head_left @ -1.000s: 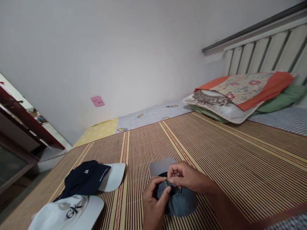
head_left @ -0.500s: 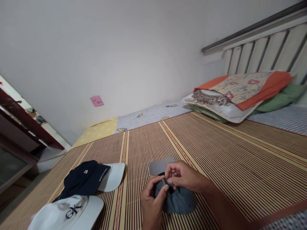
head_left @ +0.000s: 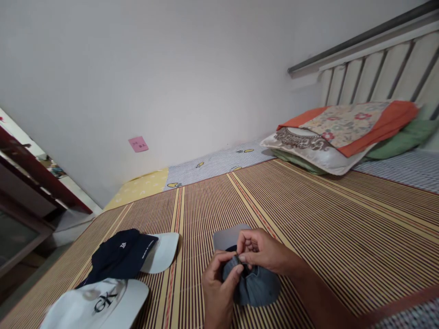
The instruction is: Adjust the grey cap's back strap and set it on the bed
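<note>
A blue-grey baseball cap (head_left: 259,290) lies on the striped mat, its grey brim (head_left: 228,238) pointing away from me. My left hand (head_left: 221,283) pinches the cap's back strap between thumb and fingers. From the right, my right hand (head_left: 259,250) is closed in a pinch at the same strap, its thumb and forefinger close to the left fingertips. The fingers partly hide the strap and its fastening. To the left lie a navy cap (head_left: 118,256) and, nearer to me, a white cap with black letters (head_left: 92,304).
The striped mat (head_left: 206,214) covers the bed. A pillow with a floral orange-edged cover (head_left: 360,123) lies at the far right, below a white radiator (head_left: 373,73). A pink note (head_left: 138,144) is stuck to the wall. A doorway shows at far left.
Both hands stay at the cap's strap with only slight finger movement. The strap end between the fingertips has shifted a little. The other caps have not moved.
</note>
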{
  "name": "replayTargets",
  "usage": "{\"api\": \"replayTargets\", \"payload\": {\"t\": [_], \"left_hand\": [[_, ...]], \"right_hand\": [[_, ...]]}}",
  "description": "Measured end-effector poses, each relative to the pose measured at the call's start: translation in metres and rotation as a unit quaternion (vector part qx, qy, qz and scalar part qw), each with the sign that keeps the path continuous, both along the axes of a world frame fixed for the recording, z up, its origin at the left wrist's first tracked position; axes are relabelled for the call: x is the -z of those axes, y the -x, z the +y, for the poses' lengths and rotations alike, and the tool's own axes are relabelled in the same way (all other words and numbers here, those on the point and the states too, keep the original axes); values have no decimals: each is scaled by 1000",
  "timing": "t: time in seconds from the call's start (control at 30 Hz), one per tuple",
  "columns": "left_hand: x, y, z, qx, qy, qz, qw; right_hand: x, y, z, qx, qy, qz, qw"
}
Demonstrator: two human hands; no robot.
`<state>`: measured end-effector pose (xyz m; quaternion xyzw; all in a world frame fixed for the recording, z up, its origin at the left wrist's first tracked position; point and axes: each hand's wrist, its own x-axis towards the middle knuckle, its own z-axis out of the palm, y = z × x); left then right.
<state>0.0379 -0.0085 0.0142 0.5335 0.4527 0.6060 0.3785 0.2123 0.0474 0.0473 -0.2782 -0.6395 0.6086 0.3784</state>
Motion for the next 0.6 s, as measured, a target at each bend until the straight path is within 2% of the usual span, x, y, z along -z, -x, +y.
{"api": "replayTargets", "payload": {"t": [0.27,0.6], "left_hand": [[-1,9,3,60,-23,43,997],[1,5,1,46,35,9,998]], "right_hand": [[3,-2,3,-11,9,26,1000],[7,-4,4,-14,10,19,1000]]}}
